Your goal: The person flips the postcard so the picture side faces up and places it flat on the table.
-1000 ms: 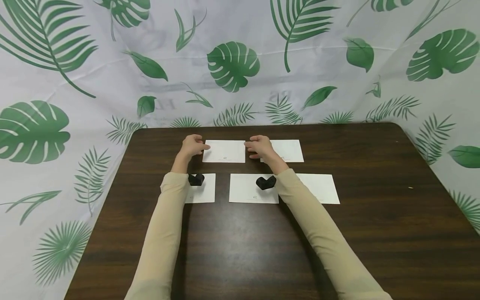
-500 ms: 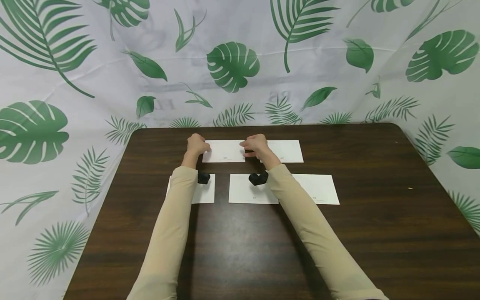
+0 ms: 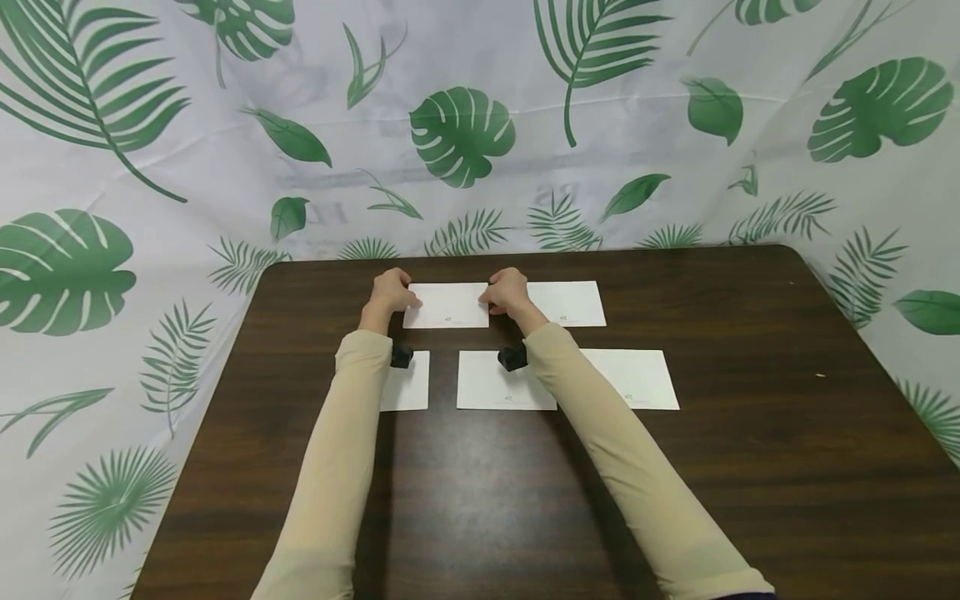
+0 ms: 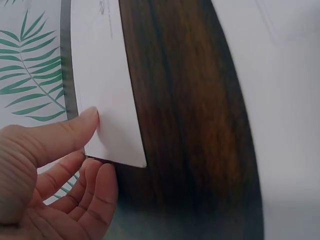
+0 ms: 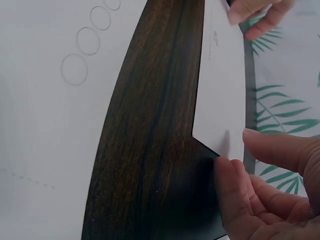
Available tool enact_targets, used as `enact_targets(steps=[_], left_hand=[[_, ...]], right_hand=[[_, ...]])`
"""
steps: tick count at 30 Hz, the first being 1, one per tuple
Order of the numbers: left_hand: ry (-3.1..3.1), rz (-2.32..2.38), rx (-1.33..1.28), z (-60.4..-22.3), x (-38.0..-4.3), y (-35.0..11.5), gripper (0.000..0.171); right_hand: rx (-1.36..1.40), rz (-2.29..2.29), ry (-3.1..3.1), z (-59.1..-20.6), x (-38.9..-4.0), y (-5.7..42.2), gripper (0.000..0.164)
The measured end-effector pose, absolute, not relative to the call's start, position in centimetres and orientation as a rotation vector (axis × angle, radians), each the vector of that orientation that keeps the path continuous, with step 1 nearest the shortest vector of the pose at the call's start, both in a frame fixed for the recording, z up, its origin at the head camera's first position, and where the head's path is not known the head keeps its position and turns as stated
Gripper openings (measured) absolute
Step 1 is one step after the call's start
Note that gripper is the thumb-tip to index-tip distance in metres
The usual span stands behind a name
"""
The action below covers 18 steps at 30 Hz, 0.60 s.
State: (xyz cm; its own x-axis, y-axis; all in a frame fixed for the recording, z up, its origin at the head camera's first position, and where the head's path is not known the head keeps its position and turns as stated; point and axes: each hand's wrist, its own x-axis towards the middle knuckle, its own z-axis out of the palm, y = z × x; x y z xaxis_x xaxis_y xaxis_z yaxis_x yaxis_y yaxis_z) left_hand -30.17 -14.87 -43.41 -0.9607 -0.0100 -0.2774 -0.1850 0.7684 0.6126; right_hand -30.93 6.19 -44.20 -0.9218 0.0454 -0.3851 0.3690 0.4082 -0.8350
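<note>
A blank-looking white paper card [image 3: 446,306] with a small printed mark lies near the table's far edge, between my two hands. My left hand [image 3: 390,292] pinches its left end; in the left wrist view the thumb [image 4: 82,127] lies on top and the fingers curl at the short edge. At the opposite end, my right hand [image 3: 507,292] holds the right edge between thumb [image 5: 270,147] and fingers [image 5: 231,190]. A second white card [image 3: 570,304] sits just right of that hand, partly covered by it.
A nearer row holds three more white cards: a left one [image 3: 405,383], a middle one [image 3: 487,383] and a right one [image 3: 637,379], partly behind my forearms. They lie on a dark wooden table [image 3: 750,467]. A leaf-patterned cloth [image 3: 465,217] hangs behind its far edge.
My left hand has moved right onto the card's left end, and my right hand slightly left onto its right end. The fingers of both have drawn in. The cards stay in place.
</note>
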Motion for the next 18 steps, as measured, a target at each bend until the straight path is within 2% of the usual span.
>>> enact_targets(steps=[6, 18], left_hand=[[2.678, 0.939, -0.145, -43.25, -30.48, -15.05, 0.043], [2.691, 0.954, -0.069, -43.59, -30.71, -15.49, 0.053]], right_hand=[[0.349, -1.438, 2.452, -44.28, -30.96, 6.02, 0.04], [0.249, -1.367, 2.52, -44.38, -30.92, 5.97, 0.043]])
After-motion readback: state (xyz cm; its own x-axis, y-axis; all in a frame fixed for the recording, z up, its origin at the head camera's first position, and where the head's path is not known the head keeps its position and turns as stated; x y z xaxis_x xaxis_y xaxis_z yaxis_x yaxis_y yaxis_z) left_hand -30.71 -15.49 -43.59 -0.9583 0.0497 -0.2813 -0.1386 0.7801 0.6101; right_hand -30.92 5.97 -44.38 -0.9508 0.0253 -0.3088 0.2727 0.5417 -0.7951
